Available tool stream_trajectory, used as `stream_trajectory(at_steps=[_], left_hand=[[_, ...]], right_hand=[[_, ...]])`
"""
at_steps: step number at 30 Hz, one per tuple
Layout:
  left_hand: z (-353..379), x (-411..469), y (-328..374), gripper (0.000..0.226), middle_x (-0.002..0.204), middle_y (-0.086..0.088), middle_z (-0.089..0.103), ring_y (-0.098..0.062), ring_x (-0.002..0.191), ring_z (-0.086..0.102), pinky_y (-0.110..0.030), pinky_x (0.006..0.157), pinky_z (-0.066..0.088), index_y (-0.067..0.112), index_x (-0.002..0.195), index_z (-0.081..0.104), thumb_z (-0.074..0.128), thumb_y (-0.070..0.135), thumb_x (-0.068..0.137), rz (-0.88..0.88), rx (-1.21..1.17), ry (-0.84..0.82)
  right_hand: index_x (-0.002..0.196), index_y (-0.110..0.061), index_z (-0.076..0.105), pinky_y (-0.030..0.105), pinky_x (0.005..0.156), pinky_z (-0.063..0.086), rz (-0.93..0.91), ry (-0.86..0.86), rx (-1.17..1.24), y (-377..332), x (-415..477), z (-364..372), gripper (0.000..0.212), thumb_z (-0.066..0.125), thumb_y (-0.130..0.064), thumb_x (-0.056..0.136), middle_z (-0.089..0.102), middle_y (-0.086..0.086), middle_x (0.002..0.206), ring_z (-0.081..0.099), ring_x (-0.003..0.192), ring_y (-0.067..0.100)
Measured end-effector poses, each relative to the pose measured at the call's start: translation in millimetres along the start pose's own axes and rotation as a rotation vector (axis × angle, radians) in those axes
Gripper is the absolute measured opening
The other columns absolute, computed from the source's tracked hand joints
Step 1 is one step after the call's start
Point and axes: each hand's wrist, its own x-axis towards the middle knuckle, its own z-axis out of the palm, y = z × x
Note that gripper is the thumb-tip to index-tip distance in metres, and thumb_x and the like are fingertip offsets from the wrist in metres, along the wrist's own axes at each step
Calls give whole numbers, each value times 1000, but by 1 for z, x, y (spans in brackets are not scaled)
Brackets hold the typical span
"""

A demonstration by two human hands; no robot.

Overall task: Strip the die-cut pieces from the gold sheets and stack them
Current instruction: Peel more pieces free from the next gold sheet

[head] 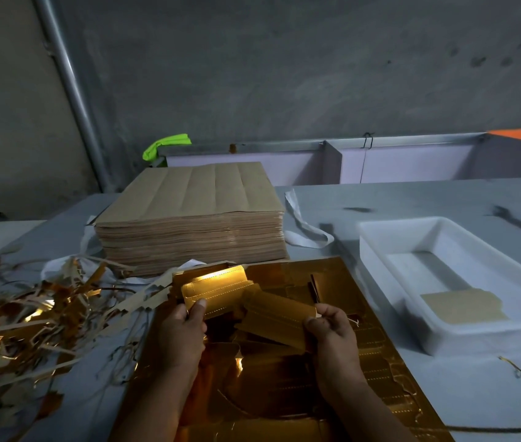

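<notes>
- The left grip pinches the near edge of a bright gold piece, thumb on top. The right grip pinches the near right corner of a darker gold piece. Both are closed on card, held just above the sheet.
- The two pieces overlap in the middle, so I judge they are being squared into one bundle. Slide the edges flush before tightening. Keep the pinch on the margins so the perforated fold lines do not crease.
- Beneath lies the gold sheet, at the near middle of the worktop, with cut outlines showing at its right. Whether more pieces are locked in it I cannot tell.
- A white tray to the right holds a small stack of pieces, brown side up, at its near end. That is the likely place for the bundle.
- Waste strips lie heaped at the left, and a tall brown pile of sheets stands at the far side.
</notes>
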Motion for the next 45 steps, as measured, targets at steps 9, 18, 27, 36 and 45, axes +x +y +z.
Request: stream_trajectory(at_steps=[9, 18, 27, 36, 45], left_hand=[[-1, 2, -2, 25, 80, -3, 63, -16, 63, 54, -26, 52, 38, 24, 91, 63, 53, 47, 96, -20, 1, 19], [-1, -4, -1, 20, 78, -7, 68, -18, 67, 62, -30, 57, 47, 21, 89, 62, 55, 37, 97, 19, -55, -71], [-2, -10, 7, 25, 73, 10, 47, -8, 65, 44, -28, 63, 35, 33, 73, 48, 56, 34, 98, 3, -146, -81], [-5, -7, 5, 11, 90, -5, 73, -27, 90, 68, -52, 84, 53, 20, 92, 67, 63, 29, 93, -42, -141, -174], [-3, -8, 8, 27, 74, 13, 54, -7, 71, 52, -27, 59, 34, 35, 72, 49, 66, 26, 91, -118, -256, -63]], right_hand=[[112, -22, 55, 38, 58, 53, -4, -2, 14, -3, -3, 2, 22, 57, -7, 95, 47, 12, 123, 55, 106, 42], [106, -34, 56, 51, 85, 58, -73, -28, -241, -5, -11, 15, 26, 59, -9, 96, 53, 1, 117, 59, 104, 30], [108, -42, 43, 28, 85, 55, -174, -104, -678, -3, -13, 46, 30, 53, -16, 100, 55, -17, 98, 58, 95, 4], [107, -36, 51, 24, 83, 51, -420, 8, -1008, -10, -1, 36, 10, 41, -40, 103, 54, -13, 106, 55, 96, 3], [142, -38, 41, 52, 120, 13, -392, -67, -1756, -23, 16, 9, 49, 48, -54, 97, 1, 4, 166, -2, 151, 35]])
